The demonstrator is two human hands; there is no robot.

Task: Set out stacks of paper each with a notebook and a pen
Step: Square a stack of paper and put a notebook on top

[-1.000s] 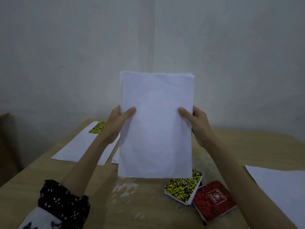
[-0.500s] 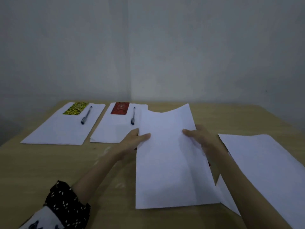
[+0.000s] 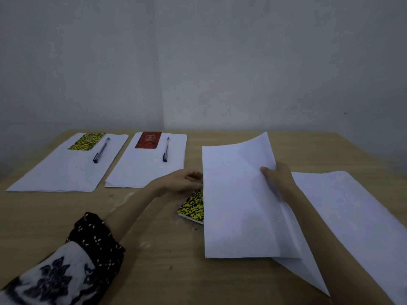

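I hold a white paper stack low over the table's middle right, its far right corner curled up. My right hand grips its right edge with the thumb on top. My left hand sits at the stack's left edge with loosely curled fingers touching it and no thumb on the sheet. A yellow-black notebook pokes out from under the stack's left side. At the far left lie two paper stacks, one with a yellow notebook and pen, the other with a red notebook and pen.
More white paper lies slanted on the right, running off the frame's right edge and partly under the stack I hold. The wooden table ends at a grey wall behind. Bare wood shows in front of my left forearm.
The stack came down from upright before my face to nearly flat, then shifted right. My left thumb came off its top. The loose red notebook is now hidden.
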